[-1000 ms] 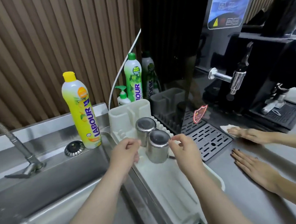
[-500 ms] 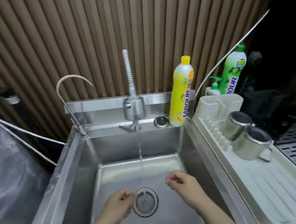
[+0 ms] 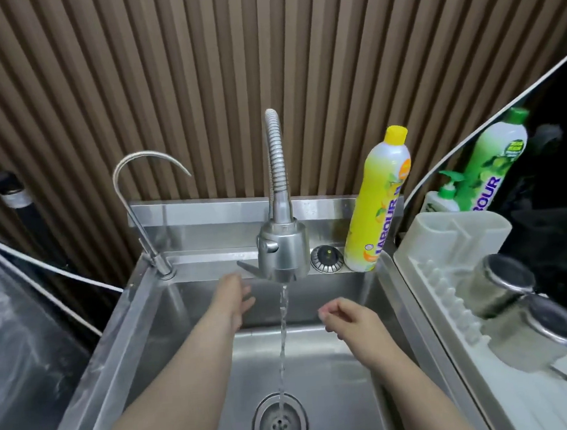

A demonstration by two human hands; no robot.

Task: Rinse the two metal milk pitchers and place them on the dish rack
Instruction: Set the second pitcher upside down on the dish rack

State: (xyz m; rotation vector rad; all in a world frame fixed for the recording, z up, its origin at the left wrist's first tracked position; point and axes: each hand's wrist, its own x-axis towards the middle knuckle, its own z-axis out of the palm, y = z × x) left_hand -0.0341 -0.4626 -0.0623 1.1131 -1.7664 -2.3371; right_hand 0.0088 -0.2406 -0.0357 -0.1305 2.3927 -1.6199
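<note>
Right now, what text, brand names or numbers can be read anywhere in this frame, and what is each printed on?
"LABOUR", partly hidden at its start: on the yellow bottle behind the sink.
"BOUR", its start cut off: on the green bottle behind the dish rack.
Round logos and small print on both bottles: too blurred to read.
Pump bottle label: unreadable.
Pitchers, tap, rack: no text visible.

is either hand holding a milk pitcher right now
No, both milk pitchers sit upside down on the dish rack; both hands are empty.
</note>
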